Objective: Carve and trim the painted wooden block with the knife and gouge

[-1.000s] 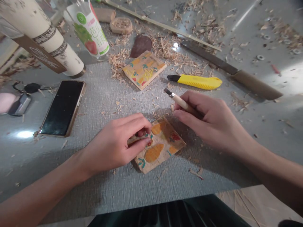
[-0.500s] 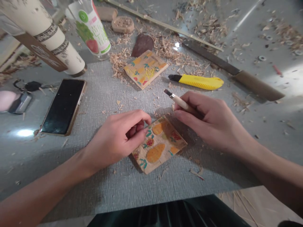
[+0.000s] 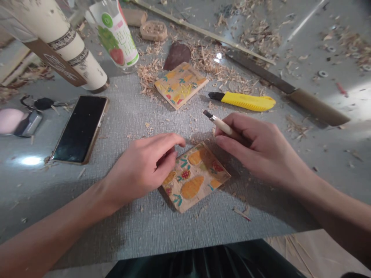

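In front of me on the grey table lies a small wooden board (image 3: pixel 205 184), painted with orange fruit shapes, red berries and teal leaves. My left hand (image 3: pixel 147 162) is at its upper left edge, thumb and index finger apart and the other fingers curled under. Whether those hidden fingers touch the board cannot be made out. My right hand (image 3: pixel 255 144) is closed around the pale handle of a wood-carving chisel (image 3: pixel 222 124). Its short dark blade points up and left, above the table and clear of the board.
Beyond lie a second painted board (image 3: pixel 181 85), a yellow utility knife (image 3: pixel 246 101), a long knife (image 3: pixel 290 88) and a brown sandpaper piece (image 3: pixel 177 56). On the left are a phone (image 3: pixel 80 129), keys (image 3: pixel 43 103) and two cups (image 3: pixel 117 38). Wood shavings (image 3: pixel 211 60) are scattered about.
My left thumb has drawn back from the painted board's face towards its edge. The view has shifted slightly; the right hand keeps its hold on the chisel.
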A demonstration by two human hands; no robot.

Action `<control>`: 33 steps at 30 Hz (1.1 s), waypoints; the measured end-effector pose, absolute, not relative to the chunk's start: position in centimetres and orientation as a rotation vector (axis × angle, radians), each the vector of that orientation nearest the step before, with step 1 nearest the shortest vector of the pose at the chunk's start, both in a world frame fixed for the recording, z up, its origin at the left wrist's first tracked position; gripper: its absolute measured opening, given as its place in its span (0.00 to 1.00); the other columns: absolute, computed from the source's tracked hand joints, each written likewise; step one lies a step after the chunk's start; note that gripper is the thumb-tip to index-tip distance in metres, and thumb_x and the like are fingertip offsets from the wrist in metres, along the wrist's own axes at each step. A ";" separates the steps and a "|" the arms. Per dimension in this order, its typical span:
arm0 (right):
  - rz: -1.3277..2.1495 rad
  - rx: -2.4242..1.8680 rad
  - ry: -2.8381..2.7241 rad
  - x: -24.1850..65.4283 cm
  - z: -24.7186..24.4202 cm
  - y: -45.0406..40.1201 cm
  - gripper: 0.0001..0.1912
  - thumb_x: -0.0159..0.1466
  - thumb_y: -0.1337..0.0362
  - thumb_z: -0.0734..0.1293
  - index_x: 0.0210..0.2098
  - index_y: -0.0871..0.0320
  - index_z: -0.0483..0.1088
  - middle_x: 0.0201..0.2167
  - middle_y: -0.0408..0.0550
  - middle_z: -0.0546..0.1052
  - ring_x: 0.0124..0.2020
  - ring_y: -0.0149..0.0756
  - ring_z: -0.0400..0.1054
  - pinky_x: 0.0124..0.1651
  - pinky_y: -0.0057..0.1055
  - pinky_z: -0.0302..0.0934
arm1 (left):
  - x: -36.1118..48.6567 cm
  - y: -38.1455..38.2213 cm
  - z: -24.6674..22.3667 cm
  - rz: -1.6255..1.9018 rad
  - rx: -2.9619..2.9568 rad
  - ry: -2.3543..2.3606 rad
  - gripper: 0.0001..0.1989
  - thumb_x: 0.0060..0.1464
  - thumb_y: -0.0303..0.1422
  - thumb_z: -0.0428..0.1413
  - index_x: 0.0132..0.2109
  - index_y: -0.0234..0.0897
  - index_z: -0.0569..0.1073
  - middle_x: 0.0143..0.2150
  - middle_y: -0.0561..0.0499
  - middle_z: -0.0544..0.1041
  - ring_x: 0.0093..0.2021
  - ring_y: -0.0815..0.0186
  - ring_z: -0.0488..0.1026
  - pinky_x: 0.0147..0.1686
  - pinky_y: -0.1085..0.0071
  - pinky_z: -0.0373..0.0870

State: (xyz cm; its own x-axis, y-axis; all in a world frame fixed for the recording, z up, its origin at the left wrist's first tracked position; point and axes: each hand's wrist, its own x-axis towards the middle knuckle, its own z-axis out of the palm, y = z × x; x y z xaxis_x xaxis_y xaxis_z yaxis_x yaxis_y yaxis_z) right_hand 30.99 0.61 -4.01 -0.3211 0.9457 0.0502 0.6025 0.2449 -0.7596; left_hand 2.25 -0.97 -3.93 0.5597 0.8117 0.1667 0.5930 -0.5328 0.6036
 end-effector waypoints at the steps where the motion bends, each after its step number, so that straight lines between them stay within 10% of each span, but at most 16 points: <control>1: 0.892 -1.407 -2.010 31.0 -4.0 0.6 0.12 0.77 0.55 0.71 0.38 0.51 0.74 0.25 0.37 0.62 0.25 0.32 0.51 0.28 0.37 0.46 | 2.1 -0.9 -3.9 0.594 2.325 1.122 0.11 0.77 0.24 0.53 0.55 0.39 0.78 0.45 0.52 0.87 0.39 0.65 0.83 0.42 0.67 0.77; 11: 0.902 -1.418 -2.035 31.0 -3.7 0.8 0.13 0.78 0.56 0.70 0.37 0.52 0.73 0.25 0.38 0.63 0.25 0.32 0.53 0.28 0.36 0.48 | 0.9 -0.7 -3.9 0.488 2.449 0.962 0.09 0.79 0.35 0.56 0.59 0.40 0.77 0.46 0.48 0.86 0.44 0.58 0.84 0.47 0.62 0.78; 20: 0.863 -1.406 -2.072 31.3 -4.1 0.6 0.14 0.80 0.54 0.69 0.37 0.51 0.72 0.25 0.37 0.61 0.25 0.32 0.51 0.28 0.37 0.47 | 1.3 -0.7 -4.0 0.327 2.548 0.956 0.43 0.63 0.59 0.72 0.69 0.31 0.72 0.58 0.37 0.83 0.57 0.39 0.81 0.60 0.43 0.74; 33: 0.847 -1.385 -2.059 31.1 -3.9 0.9 0.15 0.78 0.54 0.70 0.36 0.53 0.77 0.24 0.38 0.65 0.24 0.31 0.54 0.27 0.34 0.50 | 0.7 0.1 -4.7 0.393 2.637 0.826 0.41 0.69 0.63 0.65 0.66 0.27 0.79 0.53 0.37 0.81 0.51 0.42 0.80 0.54 0.46 0.73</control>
